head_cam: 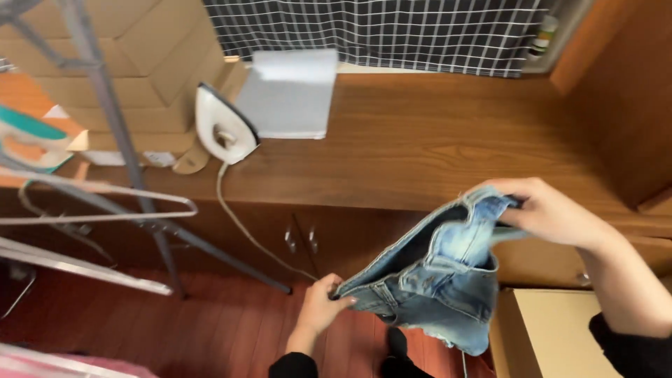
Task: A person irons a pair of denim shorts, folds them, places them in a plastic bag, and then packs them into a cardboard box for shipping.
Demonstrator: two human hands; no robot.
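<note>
Head view, looking down: I held a pair of light blue denim shorts (434, 280) in mid-air w/ both hands, in front of a long wooden desk (434, 140). My left hand (323, 304) was low, near the picture's centre-bottom, fingers closed on one end of the waistband. My right hand (549, 213) was higher and to the right, fingers clamped on the other end, so the waistband was stretched open btwn the 2 hands and slanted up toward the right. The hands were well apart. The frayed leg hems hung down below the right side. Dark sleeves showed at both wrists.

On the desk, at its left end, a white iron (224, 126) stood upright on its heel; its cord (241, 220) dropped over the desk edge in front of the cupboard doors. Just beside the iron, touching or nearly so, lay a folded pale grey cloth (288, 94). Behind the desk hung a dark curtain w/ a white grid pattern (378, 31). At left stood a grey metal drying rack (105, 175), w/ cardboard boxes (150, 59) stacked behind it. An open cardboard box (546, 332) sat bottom right, under my right arm. Floor was reddish wood (210, 329).
</note>
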